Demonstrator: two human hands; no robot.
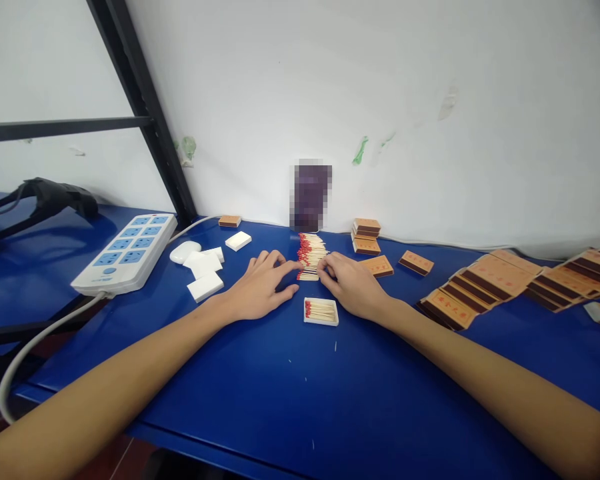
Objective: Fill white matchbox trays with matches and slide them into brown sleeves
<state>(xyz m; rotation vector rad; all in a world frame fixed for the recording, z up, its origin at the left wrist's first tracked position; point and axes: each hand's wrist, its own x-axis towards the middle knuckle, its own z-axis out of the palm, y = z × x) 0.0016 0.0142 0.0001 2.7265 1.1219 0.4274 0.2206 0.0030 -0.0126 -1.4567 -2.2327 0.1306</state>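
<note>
Loose red-headed matches [311, 253] lie in a pile on the blue table, heads to the left. My left hand [263, 287] is beside the heads, fingers apart, with the index fingertip at the pile's edge. At the plain ends, my right hand [353, 283] has its fingers curled in, thumb and index together on matches; exactly how many they pinch is hidden. Just in front of both hands sits a white matchbox tray [321, 324], partly filled with matches lying the same way round.
White tray pieces [206, 287] lie left, near a power strip [130, 250]. Orange matchboxes [367, 228] are stacked behind my right hand, with another box [417, 263] nearby. Overlapping orange matchbox sleeves [503, 273] spread right. A dark pixelated object [311, 197] leans on the wall.
</note>
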